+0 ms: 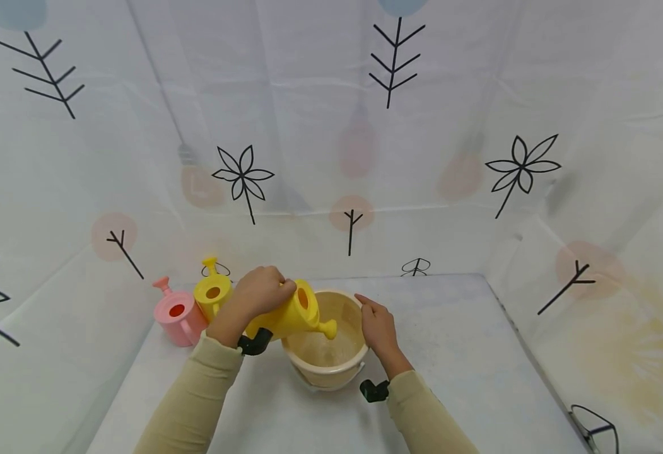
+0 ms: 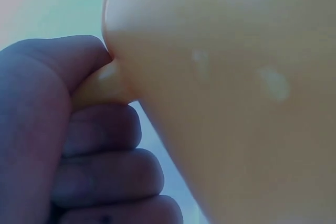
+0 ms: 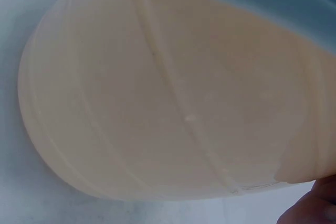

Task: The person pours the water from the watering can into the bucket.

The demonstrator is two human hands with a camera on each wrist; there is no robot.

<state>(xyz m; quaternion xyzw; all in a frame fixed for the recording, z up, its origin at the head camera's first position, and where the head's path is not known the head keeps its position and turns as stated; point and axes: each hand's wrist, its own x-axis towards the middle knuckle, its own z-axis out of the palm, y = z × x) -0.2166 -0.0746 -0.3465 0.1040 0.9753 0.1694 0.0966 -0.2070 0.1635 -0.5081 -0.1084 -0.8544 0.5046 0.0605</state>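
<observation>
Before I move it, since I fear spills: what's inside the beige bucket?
In the beige bucket, inner wall shows; whether it holds water, I cannot tell. The tilted yellow watering can, partly over it, covers some of the inside at the left.

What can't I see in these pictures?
Head view: left hand hides most of the tilted can's handle.
Head view: spout too small to show drips.
Left wrist view: edges cut off much of the can.
Right wrist view: edges cut off most of the right hand.
</observation>
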